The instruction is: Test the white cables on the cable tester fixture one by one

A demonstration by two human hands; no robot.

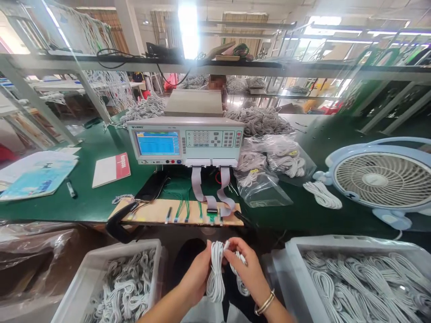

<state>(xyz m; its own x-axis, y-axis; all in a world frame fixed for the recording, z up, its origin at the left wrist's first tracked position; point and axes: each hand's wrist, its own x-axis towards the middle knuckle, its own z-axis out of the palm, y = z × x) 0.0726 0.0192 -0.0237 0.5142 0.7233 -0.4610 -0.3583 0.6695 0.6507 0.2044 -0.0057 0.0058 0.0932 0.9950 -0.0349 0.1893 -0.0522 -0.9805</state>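
Observation:
My left hand point(197, 273) is closed round a coiled white cable bundle point(215, 280), held upright near the table's front edge. My right hand point(247, 264), wearing a bracelet, pinches a white cable end point(226, 245) beside the top of that bundle. A second coiled white cable point(241, 286) hangs under the right hand's fingers, partly hidden by them. Just beyond both hands lies a wooden board point(148, 214) with small connectors and green wires. Grey ribbon cables point(198, 184) run from the board up to a bench tester point(210, 152) with a lit blue screen.
White bins of coiled cables stand on both sides, a left bin point(155, 264) and a right bin point(296, 264). A blue fan point(377, 179), bagged cables point(286, 161), a loose coil point(322, 195), a booklet point(109, 172) and a marker point(71, 189) occupy the green table. A person point(218, 85) is behind the tester.

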